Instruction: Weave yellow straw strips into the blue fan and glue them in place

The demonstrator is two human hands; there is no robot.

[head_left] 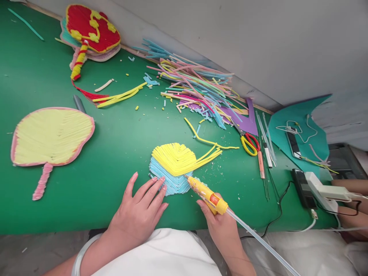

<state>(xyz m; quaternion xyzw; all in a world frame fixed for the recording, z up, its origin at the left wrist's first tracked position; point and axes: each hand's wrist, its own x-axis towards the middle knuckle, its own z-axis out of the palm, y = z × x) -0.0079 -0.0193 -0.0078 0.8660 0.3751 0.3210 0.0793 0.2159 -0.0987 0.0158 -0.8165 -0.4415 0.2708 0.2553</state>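
Note:
A round piece covered in pipe cleaners lies on the green table, its upper part made of yellow pipe cleaners (pixel 175 159) and its lower part of blue pipe cleaners (pixel 172 184). Several yellow ends stick out past its right side. My left hand (pixel 143 203) lies with fingers spread, its fingertips on the blue left edge. In my right hand (pixel 220 220) is a yellow glue gun (pixel 207 193), with a long clear glue stick (pixel 258 237) running out of its back. The nozzle points at the seam between yellow and blue; whether it touches is unclear.
A yellow fan with pink rim (pixel 54 138) lies at left, a red fan (pixel 92 28) at the back. Loose pipe cleaners (pixel 198 84) are piled behind the piece. Scissors (pixel 249 143), a power strip (pixel 319 191) and cables are on the right. A person's arm (pixel 352 214) shows at the right edge.

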